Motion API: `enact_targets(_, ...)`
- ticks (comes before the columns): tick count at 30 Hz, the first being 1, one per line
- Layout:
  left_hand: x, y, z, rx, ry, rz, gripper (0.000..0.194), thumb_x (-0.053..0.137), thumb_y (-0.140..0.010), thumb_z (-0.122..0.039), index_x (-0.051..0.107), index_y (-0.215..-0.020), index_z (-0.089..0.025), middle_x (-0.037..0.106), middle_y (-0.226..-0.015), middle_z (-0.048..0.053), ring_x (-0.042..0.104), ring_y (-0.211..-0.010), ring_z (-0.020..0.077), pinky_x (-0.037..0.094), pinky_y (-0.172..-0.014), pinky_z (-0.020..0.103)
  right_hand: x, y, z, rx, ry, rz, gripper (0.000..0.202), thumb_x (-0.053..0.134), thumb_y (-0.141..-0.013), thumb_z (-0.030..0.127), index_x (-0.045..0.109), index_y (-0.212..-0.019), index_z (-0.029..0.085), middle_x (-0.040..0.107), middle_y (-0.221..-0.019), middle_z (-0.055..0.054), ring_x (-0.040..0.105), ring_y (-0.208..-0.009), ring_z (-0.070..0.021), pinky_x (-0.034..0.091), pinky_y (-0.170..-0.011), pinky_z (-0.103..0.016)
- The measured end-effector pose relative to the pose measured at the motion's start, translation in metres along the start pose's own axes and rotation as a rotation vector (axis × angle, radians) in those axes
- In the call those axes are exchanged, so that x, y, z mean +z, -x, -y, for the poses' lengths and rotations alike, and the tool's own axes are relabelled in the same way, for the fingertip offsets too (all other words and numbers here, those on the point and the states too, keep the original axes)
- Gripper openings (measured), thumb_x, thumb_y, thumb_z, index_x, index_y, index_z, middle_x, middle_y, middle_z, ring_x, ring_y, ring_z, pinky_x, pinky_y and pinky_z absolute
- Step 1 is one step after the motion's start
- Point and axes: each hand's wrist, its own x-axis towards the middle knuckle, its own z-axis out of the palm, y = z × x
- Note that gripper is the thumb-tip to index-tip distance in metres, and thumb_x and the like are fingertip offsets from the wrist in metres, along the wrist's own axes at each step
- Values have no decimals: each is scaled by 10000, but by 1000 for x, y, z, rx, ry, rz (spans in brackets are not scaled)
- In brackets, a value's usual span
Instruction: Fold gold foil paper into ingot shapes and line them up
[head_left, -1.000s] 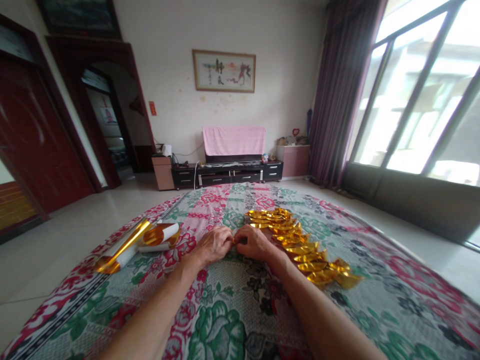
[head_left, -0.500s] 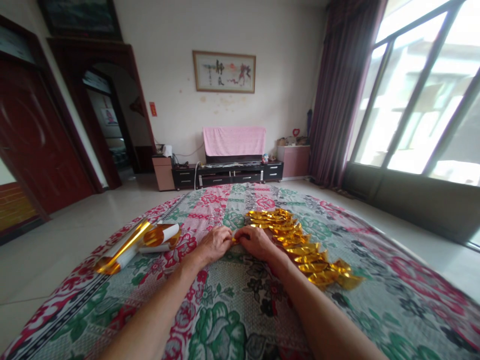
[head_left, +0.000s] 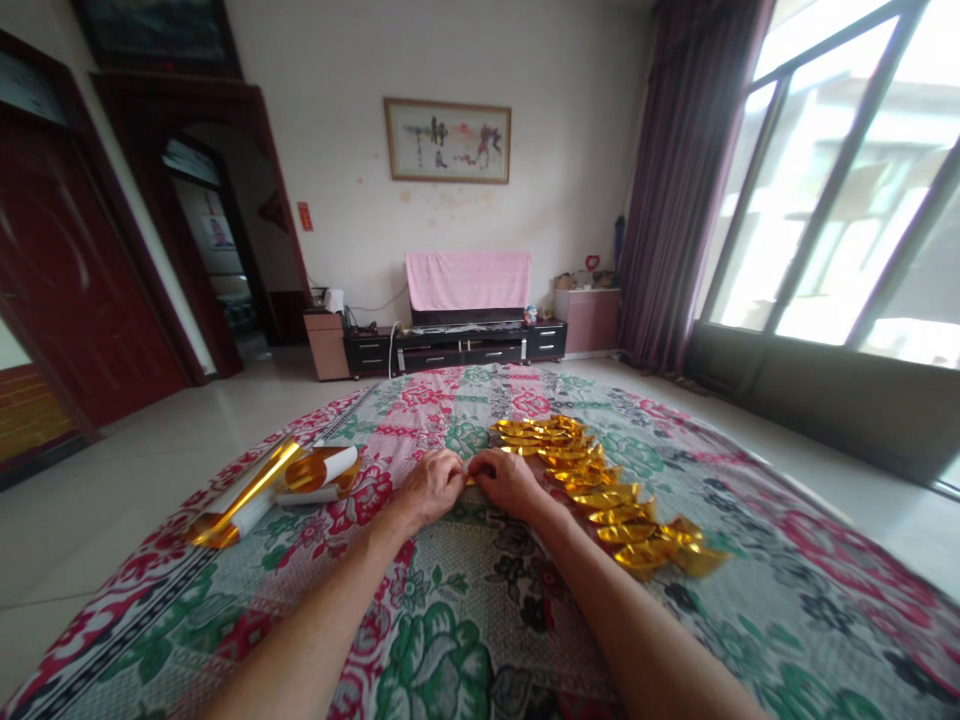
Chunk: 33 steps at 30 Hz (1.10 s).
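While both bare forearms reach in from the near edge, the patterned tablecloth (head_left: 435, 660), woven with green and crimson flowers on a greyish ground, lies under them with small wrinkles and a textured surface. Over its middle, the left hand (head_left: 433, 487) has its fingers bent and pinches one end of a small golden foil piece (head_left: 471, 481). The right hand (head_left: 508, 482) is also closed, with thumb and fingertips pinching the other end. The piece is thus between the two hands, mostly hidden by the fingers, so its full shape I cannot tell.

Just beside the right hand, the shiny golden foil shapes (head_left: 607, 497), crinkled and with pointed ends, lie overlapping in a slanting row. On the left side of the cloth, the curled gold-and-white sheets (head_left: 322, 476) show a mirror-like gold face and a matt white back.

Farther away, a soft pink cloth (head_left: 469, 281) hangs above the glossy black low cabinet (head_left: 431, 358), and on the pale wall is a wood-framed picture (head_left: 448, 140).

Compared with one second earlier, a little more gold is visible between the fingertips; the row and the sheets have kept their places.
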Motion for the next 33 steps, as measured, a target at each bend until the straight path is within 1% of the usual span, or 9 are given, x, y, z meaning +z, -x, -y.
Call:
enact_targets(5,2,0,-5,-47,-61,-33,128,446,-782,-178,541,-697,-179,582,-784,38,543,-810,151,425,-767,281,-2,0,1,8,-1,5,222,489,-669,72,671,-753,166,680,-751,-24,596,-711,-128,407,-659,-188)
enact_targets(12,0,1,-13,-84,-157,-11,123,433,-784,-184,521,-698,-179,559,-785,43,525,-794,160,412,-745,289,-4,0,3,15,-5,15,230,480,-675,70,674,-749,167,683,-751,-23,602,-715,-133,414,-663,-196)
enact_targets(19,1,0,-13,-103,-186,-8,117,433,-779,-181,520,-700,-179,557,-795,45,519,-798,167,404,-745,298,-5,-1,3,34,-14,21,241,479,-670,67,674,-752,181,685,-753,-12,603,-714,-128,416,-663,-192)
enact_targets(27,3,-1,-13,-123,-196,3,111,432,-780,-184,511,-702,-179,548,-792,46,511,-806,169,400,-758,298,-5,-1,3,33,-17,31,248,476,-669,64,682,-772,156,687,-766,-32,609,-728,-142,420,-672,-202)
enact_targets(33,3,-1,-14,-127,-209,18,114,423,-791,-192,516,-727,-175,542,-813,54,500,-817,176,397,-763,308,-4,-1,1,37,-11,26,253,476,-669,66,678,-767,182,690,-772,-17,606,-734,-134,420,-682,-197)
